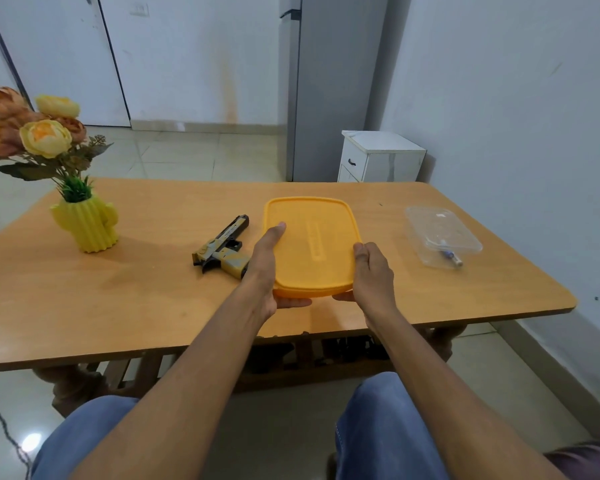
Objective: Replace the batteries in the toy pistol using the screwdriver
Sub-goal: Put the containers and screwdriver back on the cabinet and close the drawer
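Observation:
A yellow-lidded container [312, 244] sits at the middle of the wooden table [118, 306]. My left hand [265, 268] grips its left side, thumb under the near edge. My right hand [371, 271] grips its right side the same way. The toy pistol [222, 249], tan and black camouflage, lies flat just left of the container, barrel pointing away. A clear plastic tray [442, 233] on the right holds a small screwdriver-like tool [449, 256] with a blue part. No batteries are visible.
A yellow cactus-shaped vase [87, 225] with artificial flowers stands at the table's left. A white cabinet [380, 155] and a grey fridge [326, 84] stand beyond the far edge. My knees are under the near edge.

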